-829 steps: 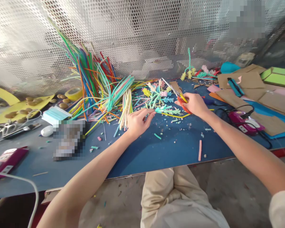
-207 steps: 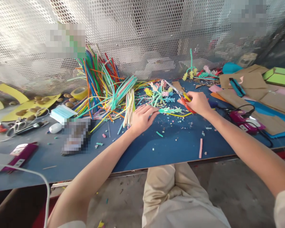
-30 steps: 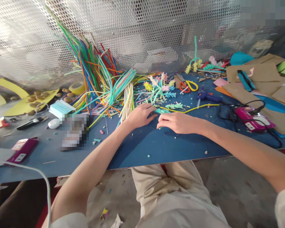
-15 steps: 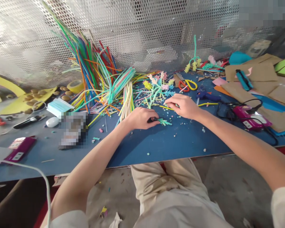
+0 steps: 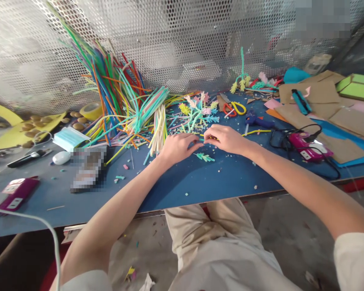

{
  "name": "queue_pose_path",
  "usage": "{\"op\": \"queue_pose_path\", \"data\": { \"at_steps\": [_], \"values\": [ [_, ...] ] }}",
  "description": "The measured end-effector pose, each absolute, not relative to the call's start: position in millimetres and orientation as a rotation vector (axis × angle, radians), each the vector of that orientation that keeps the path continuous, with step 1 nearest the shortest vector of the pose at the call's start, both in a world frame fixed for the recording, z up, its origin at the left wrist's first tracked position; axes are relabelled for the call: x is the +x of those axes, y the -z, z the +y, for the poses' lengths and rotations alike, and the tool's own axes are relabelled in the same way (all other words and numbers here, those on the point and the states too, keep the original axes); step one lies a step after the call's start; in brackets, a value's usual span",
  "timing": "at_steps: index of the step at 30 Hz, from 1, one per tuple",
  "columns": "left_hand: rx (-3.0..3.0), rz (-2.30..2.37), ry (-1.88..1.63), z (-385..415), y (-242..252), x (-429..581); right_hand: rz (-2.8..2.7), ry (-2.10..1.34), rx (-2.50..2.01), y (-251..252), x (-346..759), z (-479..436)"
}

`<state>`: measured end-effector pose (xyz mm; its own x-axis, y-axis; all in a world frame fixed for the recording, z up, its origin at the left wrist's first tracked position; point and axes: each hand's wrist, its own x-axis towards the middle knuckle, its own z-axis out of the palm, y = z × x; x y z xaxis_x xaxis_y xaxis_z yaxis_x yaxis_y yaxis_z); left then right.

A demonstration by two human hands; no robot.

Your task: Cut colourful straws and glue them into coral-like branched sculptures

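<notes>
My left hand (image 5: 178, 146) and my right hand (image 5: 223, 139) meet fingertip to fingertip above the blue table (image 5: 170, 184). Both have fingers bent in a pinch; what sits between the tips is too small to make out. Just below them lies a teal fuzzy sprig (image 5: 205, 157). A yellow pipe cleaner (image 5: 257, 131) runs behind my right hand, its middle hidden. Beyond the hands is a branched pastel piece (image 5: 197, 115) with pink, yellow and blue fuzzy tips, among short cut bits.
Pipe cleaner bundles (image 5: 109, 85) lean on the perforated metal panel (image 5: 170, 52). Scissors (image 5: 238, 108), a blue glue gun (image 5: 257, 119), a magenta box with cables (image 5: 309, 147) and cardboard (image 5: 309, 93) lie right. A face mask (image 5: 69, 138) and white mouse (image 5: 61, 158) lie left.
My right hand has moved left to meet my left hand. The black object seen in my left hand is out of sight, and the teal sprig lies apart from the fingers.
</notes>
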<state>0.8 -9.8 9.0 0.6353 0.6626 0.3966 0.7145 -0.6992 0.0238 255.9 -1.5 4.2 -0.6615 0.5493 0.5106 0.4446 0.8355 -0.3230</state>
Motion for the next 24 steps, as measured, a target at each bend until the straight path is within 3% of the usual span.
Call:
{"op": "queue_pose_path", "data": {
  "at_steps": [13,17,24],
  "values": [
    [-2.621,-1.295,0.696,-12,-6,5,-2.450,-0.216,-0.612,-5,256,1],
    [-2.761,-1.110,0.614,-11,-6,4,-2.525,-0.136,-0.561,-1,251,4],
    [-2.801,-1.118,0.712,-10,2,6,-2.442,0.213,-1.270,-49,301,68]
  ]
}}
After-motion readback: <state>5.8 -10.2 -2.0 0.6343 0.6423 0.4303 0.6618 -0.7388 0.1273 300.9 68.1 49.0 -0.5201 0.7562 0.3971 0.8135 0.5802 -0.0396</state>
